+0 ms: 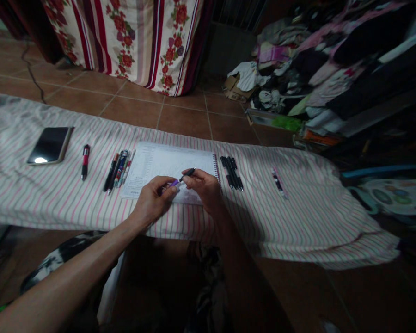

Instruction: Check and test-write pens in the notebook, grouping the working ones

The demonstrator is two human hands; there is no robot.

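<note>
Over a spiral notebook (pixel 180 156), both hands meet at a slim pen (pixel 175 182) with a purple part and a black part. Fingers of my left hand (pixel 152 198) are closed around the purple part. My right hand (pixel 206 187) pinches the black part (pixel 188 172), which points up and right. Whether the two parts are joined is hard to see. Left of the notebook lies a row of several mixed pens (pixel 117 172). A group of black pens (pixel 232 173) is just to its right.
The striped cloth (pixel 201 231) covers a long low table. A phone (pixel 51 144) and a red and black pen (pixel 85 162) lie at the left. Farther right is a thin pink and dark item (pixel 279 183). Piled clothes (pixel 280 60) and a blue chair (pixel 384 189) stand beyond.
</note>
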